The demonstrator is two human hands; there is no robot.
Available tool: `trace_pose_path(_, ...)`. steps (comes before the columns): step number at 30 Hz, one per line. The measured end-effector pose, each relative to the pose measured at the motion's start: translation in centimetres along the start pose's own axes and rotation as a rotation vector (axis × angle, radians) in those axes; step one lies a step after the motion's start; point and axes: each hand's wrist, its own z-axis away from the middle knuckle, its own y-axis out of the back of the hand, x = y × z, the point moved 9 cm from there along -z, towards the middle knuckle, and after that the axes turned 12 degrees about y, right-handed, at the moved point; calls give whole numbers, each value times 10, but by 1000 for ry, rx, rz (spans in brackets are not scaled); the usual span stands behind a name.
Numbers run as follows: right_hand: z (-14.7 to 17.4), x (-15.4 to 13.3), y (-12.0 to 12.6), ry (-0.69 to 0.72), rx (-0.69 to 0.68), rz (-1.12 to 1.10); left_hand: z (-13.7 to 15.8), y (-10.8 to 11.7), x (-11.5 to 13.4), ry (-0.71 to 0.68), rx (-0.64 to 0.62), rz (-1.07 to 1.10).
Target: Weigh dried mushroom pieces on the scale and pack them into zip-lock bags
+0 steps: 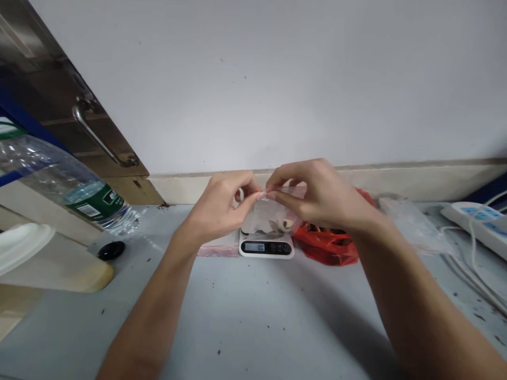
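A white wall [261, 95] rises behind a grey table [237, 316] flecked with dark crumbs; the left hand [222, 206] and right hand [317, 190] meet near the wall, each with thumb and fingers pinched narrow on the top edge of a clear bag [267, 214]; the bag hangs over the scale [266, 248], with a few brown and pale pieces low inside it; whether its bottom touches the scale I cannot tell; the display reads 0.0.

Just right of the scale sits a red bag [330, 250], its mouth showing brown contents, partly hidden by the right arm; beyond it lies a crumpled clear plastic [407, 221]; at left a bottle [79, 179] with a green label holds clear liquid in its lower part; below it a white-topped tub [47, 264] shows something yellowish at its base.
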Motion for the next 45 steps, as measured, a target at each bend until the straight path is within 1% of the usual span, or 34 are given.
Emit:
trace_pose_path(3, 1, 4, 0, -1, 11, -8, 1, -1, 3, -15, -5, -31)
trace_pose_path(6, 5, 12, 2, -54, -8, -23, 1, -1, 1, 7, -35, -47)
trace_pose_path(10, 10, 23, 12, -90, 14, -55, 0, 10, -6, 52, -24, -84)
trace_pose_path(14, 15, 37, 21, -130, 24, -60, 1, 22, -13, 63, -4, -102)
trace_pose_path(18, 19, 45, 26, -117, 16, -40, 2, 26, -17, 68, -5, -112)
trace_pose_path(23, 23, 50, 30, -160, -20, -1, 1, 23, -14, 19, -7, -135)
trace_pose_path(26, 23, 48, 33, -174, -38, 35, 1, 25, -9, -38, 5, -158)
trace_pose_path(28, 23, 45, 31, -194, -90, 62, 2, 27, -3, -98, 44, -190)
trace_pose_path(31, 22, 38, 18, -229, -194, 42, 5, 27, 10, -197, 140, -244)
trace_pose_path(33, 18, 27, 7, -192, -255, -5, 8, 21, 23, -271, 220, -264)
trace_pose_path(35, 16, 19, -5, -143, -348, -28, 13, 13, 40, -360, 321, -266)
trace_pose_path(36, 17, 18, -8, -134, -383, -18, 18, 9, 49, -413, 390, -256)
trace_pose_path(37, 19, 19, -8, -140, -401, -7, 21, 5, 56, -444, 433, -246)
trace_pose_path(39, 26, 28, 2, -183, -369, -4, 26, -3, 68, -486, 484, -193)
trace_pose_path(41, 39, 37, 27, -219, -243, -22, 26, -12, 71, -476, 455, -121)
trace_pose_path(43, 56, 46, 60, -235, -74, -26, 21, -27, 70, -447, 349, -59)
trace_pose_path(45, 78, 54, 97, -249, 115, 48, 15, -50, 65, -410, 194, -42)
